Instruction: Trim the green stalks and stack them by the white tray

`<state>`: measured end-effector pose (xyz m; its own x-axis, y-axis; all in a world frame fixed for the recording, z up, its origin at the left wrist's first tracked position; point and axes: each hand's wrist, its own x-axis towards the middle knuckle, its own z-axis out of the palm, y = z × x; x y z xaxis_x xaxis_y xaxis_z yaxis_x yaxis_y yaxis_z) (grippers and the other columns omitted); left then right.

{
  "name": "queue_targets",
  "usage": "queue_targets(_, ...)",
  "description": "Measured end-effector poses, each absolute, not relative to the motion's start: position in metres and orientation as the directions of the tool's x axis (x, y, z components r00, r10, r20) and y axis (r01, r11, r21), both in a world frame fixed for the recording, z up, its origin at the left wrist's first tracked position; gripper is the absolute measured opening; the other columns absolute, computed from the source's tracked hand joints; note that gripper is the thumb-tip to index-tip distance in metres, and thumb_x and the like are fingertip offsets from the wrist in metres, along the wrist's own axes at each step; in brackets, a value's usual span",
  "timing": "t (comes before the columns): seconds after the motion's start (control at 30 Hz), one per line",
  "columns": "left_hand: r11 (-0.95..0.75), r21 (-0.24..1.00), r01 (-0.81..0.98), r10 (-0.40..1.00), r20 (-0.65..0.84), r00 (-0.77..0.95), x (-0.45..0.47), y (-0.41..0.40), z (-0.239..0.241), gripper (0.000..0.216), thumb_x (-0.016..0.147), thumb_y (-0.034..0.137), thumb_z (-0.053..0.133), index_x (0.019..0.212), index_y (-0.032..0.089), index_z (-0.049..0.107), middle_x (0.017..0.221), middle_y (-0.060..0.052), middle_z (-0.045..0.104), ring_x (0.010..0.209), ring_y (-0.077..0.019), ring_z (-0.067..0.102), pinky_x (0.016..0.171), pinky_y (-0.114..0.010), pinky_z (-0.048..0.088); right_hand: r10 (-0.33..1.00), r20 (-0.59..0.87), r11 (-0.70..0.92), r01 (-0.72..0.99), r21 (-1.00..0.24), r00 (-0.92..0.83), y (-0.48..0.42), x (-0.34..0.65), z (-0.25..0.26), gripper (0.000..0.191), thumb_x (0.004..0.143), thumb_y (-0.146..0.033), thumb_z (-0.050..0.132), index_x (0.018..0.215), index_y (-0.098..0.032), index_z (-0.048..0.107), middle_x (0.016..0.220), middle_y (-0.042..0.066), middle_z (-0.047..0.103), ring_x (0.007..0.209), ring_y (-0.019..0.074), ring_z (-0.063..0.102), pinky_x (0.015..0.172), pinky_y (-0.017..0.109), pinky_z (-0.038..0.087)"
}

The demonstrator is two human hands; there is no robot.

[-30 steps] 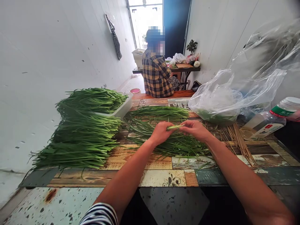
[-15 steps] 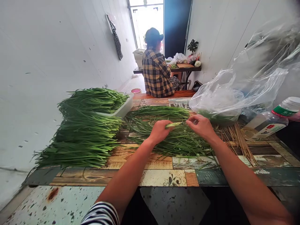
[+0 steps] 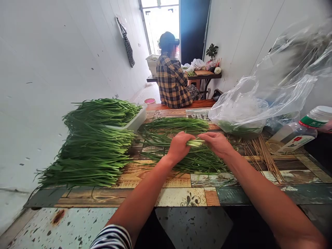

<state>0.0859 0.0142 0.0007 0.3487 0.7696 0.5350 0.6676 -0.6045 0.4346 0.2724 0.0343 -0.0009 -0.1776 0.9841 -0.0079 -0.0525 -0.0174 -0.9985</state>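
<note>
My left hand (image 3: 178, 148) is closed around a small bunch of garlic chives (image 3: 195, 143), whose pale stem ends point right. At those ends, the thumb and fingertips of my right hand (image 3: 218, 143) are pinched together, touching the stems; exactly which stalk they grip is too small to tell. Loose garlic chives (image 3: 204, 160) lie spread on the table under both hands. Behind them rests a flatter row of chives (image 3: 178, 122). A big pile of chives (image 3: 95, 152) is stacked at the left, stems facing right.
A white tray (image 3: 138, 119) holds chives at the back left. To the right are a clear plastic bag (image 3: 236, 107) with greens, thin wooden skewers (image 3: 267, 157) and a tilted plastic bottle (image 3: 298, 133). A person in a plaid shirt (image 3: 171, 81) sits beyond the wood-patterned table (image 3: 178, 197).
My right hand has moved slightly left and down, closing onto the stem ends. More pale stems now show out of my left hand, which has shifted little.
</note>
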Motion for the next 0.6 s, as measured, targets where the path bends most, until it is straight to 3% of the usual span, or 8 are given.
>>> queue_targets(0.1,-0.613,0.379,0.693,0.747,0.563,0.353,0.086,0.013,0.000,0.027,0.072,0.004,0.053,0.088,0.019,0.068,0.087,-0.002,0.072,0.079,-0.0183,0.058,0.076,-0.030,0.045,0.993,-0.014,-0.042,-0.234,-0.971,-0.119,0.048,0.281,-0.008,0.036,0.056,-0.047,0.081,0.071,-0.017,0.066,0.068,0.002,0.062,0.059,0.0106,0.049,0.052,0.026,0.039)
queue_targets(0.2,-0.594,0.351,0.724,0.740,0.592,0.320,0.084,0.013,0.001,0.028,0.070,0.003,0.053,0.088,0.019,0.067,0.085,-0.003,0.071,0.080,-0.0191,0.057,0.074,-0.030,0.045,1.000,0.008,0.010,-0.227,-0.974,0.011,0.059,0.300,-0.008,0.041,0.051,-0.048,0.083,0.063,-0.019,0.058,0.059,-0.002,0.053,0.052,0.0085,0.040,0.045,0.024,0.032)
queue_targets(0.3,-0.521,0.406,0.751,0.734,0.663,0.150,0.081,0.013,0.006,0.025,0.074,0.005,0.052,0.087,0.020,0.067,0.085,-0.003,0.070,0.078,-0.0181,0.057,0.074,-0.029,0.045,0.987,0.078,0.081,-0.010,-0.997,0.144,0.062,0.313,-0.002,0.050,0.053,-0.054,0.080,0.051,-0.021,0.043,0.048,-0.006,0.040,0.046,0.0076,0.031,0.044,0.026,0.028)
queue_targets(0.37,-0.463,0.477,0.747,0.705,0.709,-0.016,0.078,0.013,0.010,0.022,0.077,0.007,0.051,0.088,0.020,0.066,0.084,-0.003,0.069,0.079,-0.0176,0.056,0.075,-0.029,0.045,0.974,0.181,0.140,0.264,-0.954,0.137,0.065,0.313,0.001,0.046,0.062,-0.055,0.074,0.050,-0.021,0.045,0.048,-0.004,0.043,0.047,0.0092,0.036,0.049,0.027,0.032)
queue_targets(0.43,-0.430,0.543,0.722,0.660,0.734,-0.160,0.075,0.014,0.012,0.020,0.081,0.012,0.049,0.091,0.019,0.065,0.083,-0.004,0.068,0.082,-0.0178,0.056,0.078,-0.029,0.046,0.965,0.263,0.205,0.581,-0.788,0.016,0.073,0.308,0.001,0.032,0.074,-0.046,0.066,0.058,-0.019,0.059,0.059,0.000,0.058,0.056,0.0133,0.050,0.057,0.028,0.039)
queue_targets(0.5,-0.436,0.593,0.677,0.629,0.739,-0.243,0.072,0.016,0.012,0.018,0.085,0.017,0.048,0.095,0.019,0.063,0.086,-0.005,0.066,0.087,-0.0180,0.057,0.082,-0.030,0.046,0.959,0.259,0.236,0.822,-0.517,-0.112,0.084,0.302,-0.002,0.021,0.081,-0.033,0.058,0.074,-0.018,0.070,0.079,0.005,0.069,0.073,0.0176,0.059,0.068,0.029,0.043)
queue_targets(0.6,-0.479,0.650,0.590,0.630,0.723,-0.285,0.070,0.020,0.006,0.020,0.090,0.024,0.043,0.101,0.018,0.059,0.091,-0.007,0.065,0.089,-0.0175,0.059,0.082,-0.030,0.047,0.966,0.209,0.201,0.948,-0.246,-0.151,0.104,0.293,-0.010,0.024,0.085,-0.023,0.051,0.086,-0.017,0.074,0.093,0.010,0.071,0.085,0.0217,0.062,0.074,0.031,0.044)
